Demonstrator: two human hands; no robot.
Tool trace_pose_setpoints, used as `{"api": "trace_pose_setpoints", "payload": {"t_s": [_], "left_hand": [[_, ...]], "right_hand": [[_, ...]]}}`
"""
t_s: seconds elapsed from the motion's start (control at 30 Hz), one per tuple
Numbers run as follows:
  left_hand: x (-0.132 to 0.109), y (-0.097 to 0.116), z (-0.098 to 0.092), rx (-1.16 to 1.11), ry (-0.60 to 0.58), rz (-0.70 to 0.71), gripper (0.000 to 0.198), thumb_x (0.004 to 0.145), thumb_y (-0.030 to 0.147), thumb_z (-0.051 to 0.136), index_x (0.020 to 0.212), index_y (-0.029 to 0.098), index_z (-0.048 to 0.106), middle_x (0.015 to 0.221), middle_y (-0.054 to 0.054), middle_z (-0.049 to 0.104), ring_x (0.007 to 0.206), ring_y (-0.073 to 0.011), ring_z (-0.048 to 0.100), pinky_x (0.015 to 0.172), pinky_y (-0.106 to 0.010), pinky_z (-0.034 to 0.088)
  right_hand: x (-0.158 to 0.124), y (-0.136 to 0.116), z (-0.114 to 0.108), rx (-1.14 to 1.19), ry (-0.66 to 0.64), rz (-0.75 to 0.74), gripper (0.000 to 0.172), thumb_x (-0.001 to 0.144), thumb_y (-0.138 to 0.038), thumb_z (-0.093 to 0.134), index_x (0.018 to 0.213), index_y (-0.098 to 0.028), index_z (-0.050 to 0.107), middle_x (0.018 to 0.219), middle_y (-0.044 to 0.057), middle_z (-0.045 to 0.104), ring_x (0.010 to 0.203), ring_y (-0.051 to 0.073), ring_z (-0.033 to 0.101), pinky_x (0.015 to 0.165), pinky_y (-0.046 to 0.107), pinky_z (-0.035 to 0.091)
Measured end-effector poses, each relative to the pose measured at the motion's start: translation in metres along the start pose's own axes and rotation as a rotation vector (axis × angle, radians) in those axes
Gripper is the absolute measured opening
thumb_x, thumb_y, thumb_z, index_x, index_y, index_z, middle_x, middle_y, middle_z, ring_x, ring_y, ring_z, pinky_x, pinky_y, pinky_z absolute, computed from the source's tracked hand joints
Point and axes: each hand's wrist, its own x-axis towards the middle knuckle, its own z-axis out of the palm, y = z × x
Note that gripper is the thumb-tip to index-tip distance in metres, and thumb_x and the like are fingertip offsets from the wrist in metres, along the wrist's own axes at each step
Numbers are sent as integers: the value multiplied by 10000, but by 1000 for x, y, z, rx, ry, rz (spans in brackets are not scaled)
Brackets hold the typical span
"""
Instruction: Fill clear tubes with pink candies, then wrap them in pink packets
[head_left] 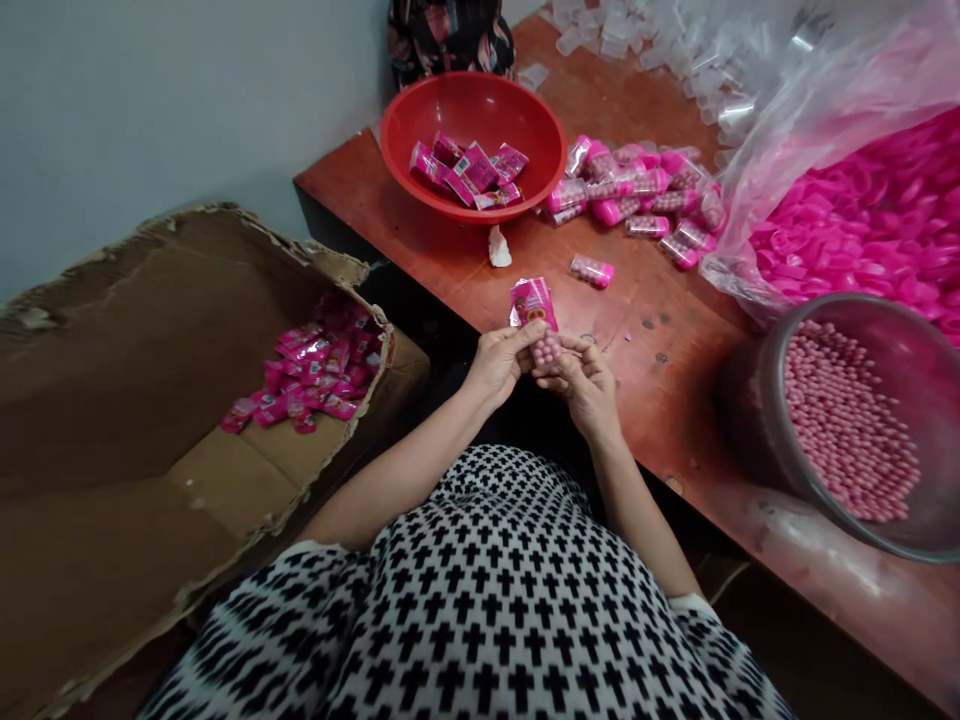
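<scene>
My left hand (501,364) and my right hand (585,385) meet at the near edge of the table. Between them they pinch a small clear container of pink beads (546,349), and a pink printed packet (532,303) stands up from its far end. The fingers of both hands are closed on it. Just beyond, a filled container with a pink cap (592,271) lies on the table. A white crumpled piece (499,247) sits near the red bowl (551,165), which holds several pink printed packets (475,170).
The reddish table (660,350) bears a pile of filled containers (637,185), a plastic bag of pink caps (862,220), clear empty containers (720,70) and a bucket (765,400) of pink beads. Left stands a cardboard box (97,400) with pink packages (315,375).
</scene>
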Motion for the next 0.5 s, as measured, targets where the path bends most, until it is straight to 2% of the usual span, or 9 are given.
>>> {"api": "trace_pose_setpoints", "payload": {"t_s": [0.1, 0.2, 0.27, 0.33, 0.4, 0.5], "left_hand": [[-5, -6, -2, -76, -8, 11, 312, 592, 326, 819, 681, 79, 650, 667, -49, 661, 585, -95, 603, 617, -231, 500], [-16, -12, -2, -84, -20, 47, 304, 575, 303, 829, 678, 75, 657, 622, -24, 637, 553, -77, 578, 570, -203, 478], [-25, -9, -4, -77, 0, 116, 282, 583, 295, 826, 659, 86, 654, 612, -20, 639, 556, -80, 587, 576, -203, 485], [-35, 3, -11, -78, 52, 240, 284, 618, 348, 803, 695, 112, 664, 704, -46, 689, 659, -120, 648, 656, -230, 519], [-43, 22, -23, -97, 147, 398, 342, 687, 476, 727, 811, 161, 681, 873, -63, 724, 847, -169, 682, 780, -272, 533], [-41, 45, -39, -79, 318, 546, 495, 772, 655, 523, 1019, 248, 655, 1010, -48, 718, 1007, -184, 655, 857, -293, 522]], "right_hand": [[-1, 1, 2, 0, -2, -27, 319, 702, -329, 758, 934, -213, 573, 774, -34, 705, 683, 103, 695, 656, 217, 594], [6, 1, 13, -20, 27, -53, 302, 683, -360, 766, 848, -206, 565, 690, -53, 685, 583, 93, 669, 587, 208, 587], [10, -1, 22, -31, 15, -54, 323, 665, -385, 772, 822, -207, 554, 638, -65, 664, 542, 93, 653, 550, 208, 578], [11, -4, 29, -48, -32, -32, 335, 661, -401, 769, 823, -207, 549, 629, -63, 661, 535, 98, 653, 527, 206, 565], [11, -7, 29, -83, -63, -21, 328, 684, -422, 746, 830, -205, 547, 658, -47, 674, 535, 102, 655, 505, 203, 548], [13, -10, 18, -163, -19, -43, 315, 728, -462, 696, 809, -199, 543, 666, -33, 677, 506, 95, 638, 465, 195, 522]]}}
